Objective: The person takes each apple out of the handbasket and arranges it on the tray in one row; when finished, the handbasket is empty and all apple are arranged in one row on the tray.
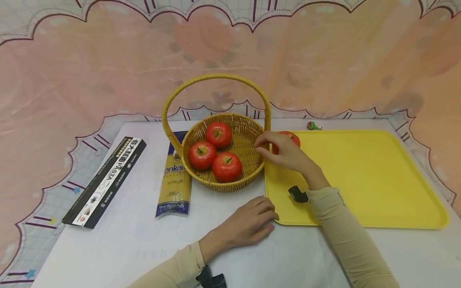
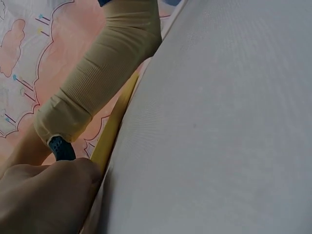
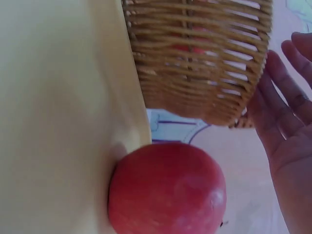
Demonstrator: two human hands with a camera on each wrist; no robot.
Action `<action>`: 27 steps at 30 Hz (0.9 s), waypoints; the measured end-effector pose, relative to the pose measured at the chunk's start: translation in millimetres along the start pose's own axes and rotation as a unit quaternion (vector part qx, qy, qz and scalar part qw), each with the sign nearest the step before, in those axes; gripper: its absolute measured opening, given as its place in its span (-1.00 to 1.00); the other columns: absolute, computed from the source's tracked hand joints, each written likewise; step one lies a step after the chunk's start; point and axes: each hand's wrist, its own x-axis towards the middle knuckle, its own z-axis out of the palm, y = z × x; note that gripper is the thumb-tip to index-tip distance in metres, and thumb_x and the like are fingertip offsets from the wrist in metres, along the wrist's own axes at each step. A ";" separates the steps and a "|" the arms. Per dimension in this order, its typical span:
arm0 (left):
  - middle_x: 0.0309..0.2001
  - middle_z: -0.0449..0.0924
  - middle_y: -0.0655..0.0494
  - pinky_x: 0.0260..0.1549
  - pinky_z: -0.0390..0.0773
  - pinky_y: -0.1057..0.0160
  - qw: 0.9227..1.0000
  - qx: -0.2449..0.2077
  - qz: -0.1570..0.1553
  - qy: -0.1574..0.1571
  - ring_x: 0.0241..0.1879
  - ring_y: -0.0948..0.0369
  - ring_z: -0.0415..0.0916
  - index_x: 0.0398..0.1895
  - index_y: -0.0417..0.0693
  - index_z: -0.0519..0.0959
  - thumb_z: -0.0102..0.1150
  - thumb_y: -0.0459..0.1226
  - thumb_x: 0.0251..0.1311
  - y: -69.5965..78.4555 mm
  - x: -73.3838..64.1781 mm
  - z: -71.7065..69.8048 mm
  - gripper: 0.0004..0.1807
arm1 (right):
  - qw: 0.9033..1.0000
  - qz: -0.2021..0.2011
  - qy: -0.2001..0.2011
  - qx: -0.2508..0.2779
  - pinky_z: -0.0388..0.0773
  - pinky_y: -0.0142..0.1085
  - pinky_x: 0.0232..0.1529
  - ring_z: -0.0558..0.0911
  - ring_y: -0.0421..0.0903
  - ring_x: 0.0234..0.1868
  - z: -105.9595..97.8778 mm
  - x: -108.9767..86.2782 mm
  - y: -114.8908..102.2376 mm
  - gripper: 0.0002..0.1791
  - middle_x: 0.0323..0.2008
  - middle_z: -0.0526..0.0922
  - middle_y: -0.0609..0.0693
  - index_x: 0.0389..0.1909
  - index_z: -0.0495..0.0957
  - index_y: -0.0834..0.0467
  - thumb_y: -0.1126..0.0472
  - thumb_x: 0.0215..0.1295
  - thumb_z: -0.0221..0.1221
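Three red apples [image 1: 227, 167] lie in the left part of a yellow wicker basket [image 1: 249, 150] with a tall handle. At the basket's right rim is my right hand [image 1: 286, 154], its extended fingers right beside the weave and nothing held in them. Behind that hand another apple [image 1: 294, 139], partly hidden in the head view, sits at the left end of the yellow tray [image 1: 363, 180]; the right wrist view shows this apple [image 3: 168, 190] below the basket wall [image 3: 195, 68]. My left hand [image 1: 248, 224] rests palm down, fingertips at the tray's near left corner.
A blue and gold pasta packet [image 1: 175, 186] lies left of the basket, partly under its rim. Farther left is a black and white pasta box [image 1: 104, 182]. A small green and red wrapped lollipop [image 1: 313, 125] lies behind the tray. Patterned cloth [image 1: 230, 48] hangs at the back.
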 end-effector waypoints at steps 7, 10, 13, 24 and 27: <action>-0.25 0.44 0.33 0.02 0.36 0.38 1.000 0.003 -0.009 0.016 -0.10 0.33 0.33 -0.35 0.17 0.52 0.16 0.03 0.20 3.3 4.0 4.1 -0.81 | 0.999 0.025 -0.041 -0.006 0.48 -0.24 0.05 0.54 -0.16 -0.05 8.3 3.5 -4.2 -0.80 -0.13 0.61 -0.01 -0.11 0.55 0.17 0.23 0.27 0.20; -0.31 0.43 0.33 0.09 0.33 0.33 1.000 0.007 -0.005 0.018 -0.16 0.31 0.33 -0.41 0.19 0.52 0.17 0.02 0.20 4.9 4.0 4.4 -0.81 | 0.998 0.037 -0.053 0.000 0.48 -0.20 0.07 0.54 -0.14 -0.03 9.2 5.0 -6.2 -0.80 -0.12 0.61 0.02 -0.10 0.54 0.14 0.20 0.28 0.19; -0.34 0.41 0.33 0.15 0.31 0.29 1.000 0.013 -0.004 0.021 -0.20 0.31 0.32 -0.44 0.20 0.51 0.16 0.05 0.20 6.5 3.1 3.9 -0.79 | 0.997 0.036 -0.062 0.011 0.48 -0.14 0.06 0.55 -0.10 -0.04 9.7 8.0 -8.1 -0.80 -0.11 0.61 0.05 -0.09 0.54 0.13 0.20 0.29 0.18; -0.40 0.37 0.33 0.20 0.31 0.23 0.999 0.014 -0.026 0.035 -0.27 0.31 0.25 -0.50 0.20 0.51 0.20 0.06 0.15 22.4 7.5 4.4 -0.77 | 0.990 0.039 -0.134 -0.006 0.49 -0.16 0.07 0.54 -0.08 -0.01 22.1 20.5 -12.3 -0.70 -0.07 0.57 0.00 -0.01 0.51 0.15 0.13 0.29 0.18; -0.41 0.38 0.34 0.20 0.32 0.22 0.999 0.029 -0.028 0.035 -0.30 0.32 0.23 -0.51 0.22 0.51 0.17 0.08 0.16 25.0 8.1 5.7 -0.76 | 0.987 0.033 -0.154 -0.013 0.49 -0.17 0.10 0.53 -0.10 0.01 25.2 26.1 -15.5 -0.67 -0.04 0.55 -0.02 0.03 0.50 0.12 0.07 0.30 0.17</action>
